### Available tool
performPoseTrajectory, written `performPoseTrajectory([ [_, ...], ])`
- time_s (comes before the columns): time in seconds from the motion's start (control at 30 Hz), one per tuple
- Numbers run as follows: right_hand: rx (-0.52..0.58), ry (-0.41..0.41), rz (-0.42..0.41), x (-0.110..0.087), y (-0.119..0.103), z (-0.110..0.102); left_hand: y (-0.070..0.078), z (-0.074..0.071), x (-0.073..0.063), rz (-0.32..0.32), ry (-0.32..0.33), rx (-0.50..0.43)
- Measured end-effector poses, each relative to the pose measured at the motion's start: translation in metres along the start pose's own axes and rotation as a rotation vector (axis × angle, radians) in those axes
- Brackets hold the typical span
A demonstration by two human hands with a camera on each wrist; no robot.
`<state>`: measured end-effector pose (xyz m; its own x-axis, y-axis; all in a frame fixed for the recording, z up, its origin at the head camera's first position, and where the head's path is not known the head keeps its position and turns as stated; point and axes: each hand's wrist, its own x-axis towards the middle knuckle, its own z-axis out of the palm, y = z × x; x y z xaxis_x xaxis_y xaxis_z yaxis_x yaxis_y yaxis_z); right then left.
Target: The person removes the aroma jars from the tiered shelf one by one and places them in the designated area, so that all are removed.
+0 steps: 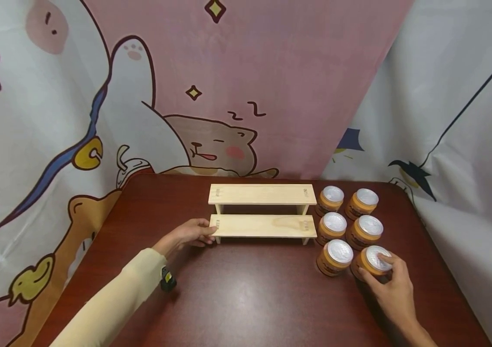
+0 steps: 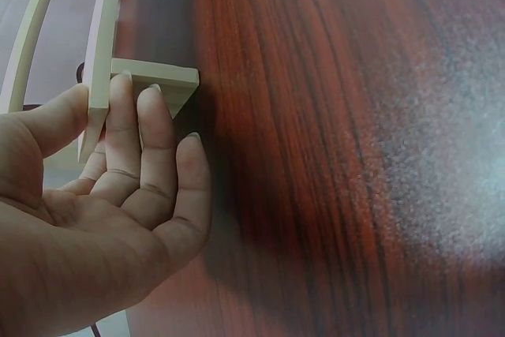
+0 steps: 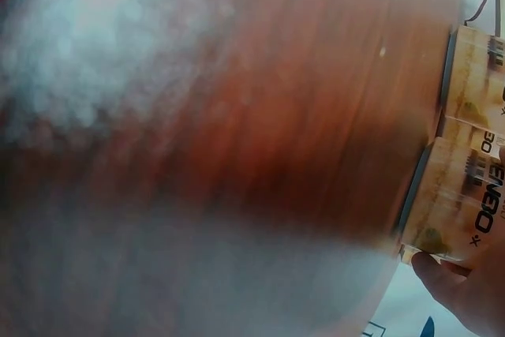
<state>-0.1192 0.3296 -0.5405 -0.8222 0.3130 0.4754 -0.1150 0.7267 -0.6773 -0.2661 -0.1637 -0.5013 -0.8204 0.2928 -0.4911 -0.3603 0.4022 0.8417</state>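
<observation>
A pale two-tier wooden rack (image 1: 263, 225) stands near the back middle of the table. My left hand (image 1: 191, 233) pinches the left end of its lower board; in the left wrist view the thumb (image 2: 67, 116) lies on one face of the board and fingers are behind the other. Right of the rack stand several orange-labelled jars with silvery white lids, in two columns. My right hand (image 1: 391, 284) grips the front right jar (image 1: 373, 262), thumb at its side and fingertips over the lid. In the right wrist view only part of that hand (image 3: 465, 293) shows, beside a labelled jar (image 3: 454, 195).
The front left jar (image 1: 334, 258) stands close beside the gripped one, with other jars (image 1: 364, 231) behind. The dark red-brown table (image 1: 246, 294) reaches back to a printed cloth (image 1: 246, 96). A thin cable (image 1: 402, 183) lies at the back right corner.
</observation>
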Motion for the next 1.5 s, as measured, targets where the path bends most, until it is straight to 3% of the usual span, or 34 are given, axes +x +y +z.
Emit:
performPoseTrajectory([
  [1.1, -0.024, 0.018, 0.024, 0.006, 0.006, 0.007, 0.0, 0.003, 0.009, 0.01, 0.034, 0.01],
  [1.37, -0.048, -0.039, 0.027, 0.009, 0.003, 0.004, 0.001, 0.004, 0.01, 0.022, 0.058, -0.025],
  [1.5, -0.042, -0.095, -0.013, 0.011, 0.0, 0.0, 0.006, 0.001, 0.007, 0.034, 0.1, -0.037],
])
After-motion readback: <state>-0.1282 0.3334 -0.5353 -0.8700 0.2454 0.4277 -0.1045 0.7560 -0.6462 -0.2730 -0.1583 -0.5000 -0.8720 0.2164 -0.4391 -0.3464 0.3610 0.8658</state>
